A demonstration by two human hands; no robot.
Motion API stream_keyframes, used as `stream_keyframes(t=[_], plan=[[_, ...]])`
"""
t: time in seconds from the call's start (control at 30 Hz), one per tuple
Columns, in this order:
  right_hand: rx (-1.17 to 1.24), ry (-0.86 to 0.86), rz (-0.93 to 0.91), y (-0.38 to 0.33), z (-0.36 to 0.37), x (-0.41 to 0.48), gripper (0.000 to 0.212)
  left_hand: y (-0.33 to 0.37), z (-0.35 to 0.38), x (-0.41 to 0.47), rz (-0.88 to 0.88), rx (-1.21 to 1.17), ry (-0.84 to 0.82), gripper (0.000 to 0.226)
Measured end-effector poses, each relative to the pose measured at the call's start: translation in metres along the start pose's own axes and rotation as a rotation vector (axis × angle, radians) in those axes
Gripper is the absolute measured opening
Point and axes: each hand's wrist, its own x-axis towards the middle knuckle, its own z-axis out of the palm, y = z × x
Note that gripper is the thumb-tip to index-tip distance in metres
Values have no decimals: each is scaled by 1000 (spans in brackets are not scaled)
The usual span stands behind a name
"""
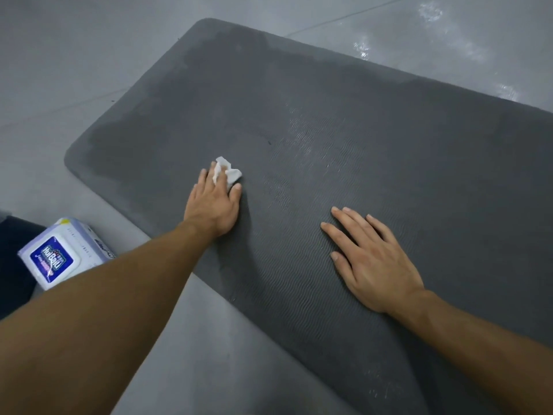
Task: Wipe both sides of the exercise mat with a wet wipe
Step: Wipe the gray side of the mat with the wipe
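A dark grey exercise mat (344,139) with a fine wavy texture lies flat on the floor and runs off the right edge of the view. My left hand (214,203) presses a crumpled white wet wipe (229,172) onto the mat with straight fingers; the wipe sticks out past the fingertips. My right hand (369,259) lies flat on the mat to the right, fingers spread, holding nothing. Damp darker patches show along the mat's far and left parts.
A pack of wet wipes (64,253) with a blue label lies on the grey floor (74,70) left of the mat, next to my left forearm. A dark cloth shape (13,259) sits at the left edge. Wet glossy marks show on the floor at the top right.
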Motion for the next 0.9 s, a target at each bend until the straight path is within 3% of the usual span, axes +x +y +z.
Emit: stream_keyframes(t=[0.07,0.17,0.4,0.57,0.77,0.83,0.9], plan=[[6,3,0,0,0,0,56,15,2,-9,148,-86,44,67],[-2,12,6,0,0,-1,56,39,15,-41,531,25,-40,72],[-24,17,5,-1,-1,0,57,39,29,-123,853,183,-203,65],[-33,25,-12,0,1,0,57,-11,23,-119,678,146,-117,65],[-31,36,-18,0,2,0,57,-85,19,-98,103,39,34,71],[-31,40,-17,0,3,0,57,-93,19,-101,40,-7,72,74],[-35,45,-18,0,3,0,57,-78,24,-112,119,-28,57,73]])
